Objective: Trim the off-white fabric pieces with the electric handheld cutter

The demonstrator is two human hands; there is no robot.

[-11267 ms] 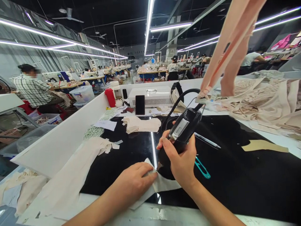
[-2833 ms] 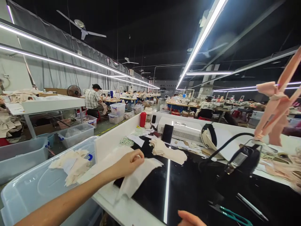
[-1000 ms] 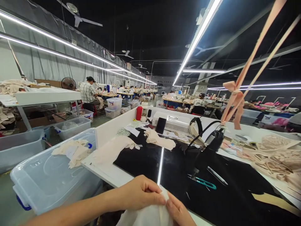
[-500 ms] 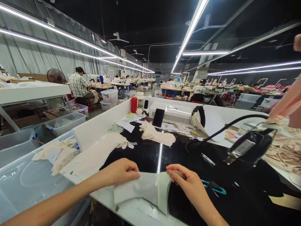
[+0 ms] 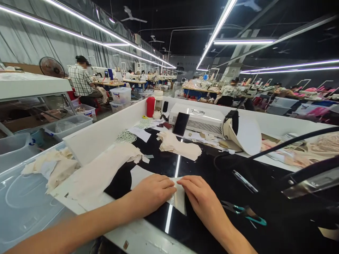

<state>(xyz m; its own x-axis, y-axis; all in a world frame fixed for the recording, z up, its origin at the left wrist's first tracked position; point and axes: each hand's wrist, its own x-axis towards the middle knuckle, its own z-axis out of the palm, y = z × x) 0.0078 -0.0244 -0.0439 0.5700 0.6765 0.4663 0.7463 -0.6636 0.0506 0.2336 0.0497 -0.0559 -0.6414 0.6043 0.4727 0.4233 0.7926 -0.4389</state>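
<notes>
A white, curved cut piece of fabric lies on the black tabletop, its middle hidden under my left hand. A paler strip shows at its right end. My left hand rests palm down on the piece with its fingers stretched toward the strip. From the other side, my right hand reaches in, its extended fingertips touching the strip's upper edge; its thumb is partly hidden. Right of that hand lie teal-handled thread snips. Farther right is a slim metallic tool.
Stacked cream fabric pieces lie ahead, with a larger cream pile at left. Behind them stand a phone, a white vented box and a red container. A black cable arcs across the right. Co-workers sit farther back.
The fabric piece has gone from being held up at the near table edge to lying farther in on the black surface. My hands have moved closer together; the pinching fingers now lie on it.
</notes>
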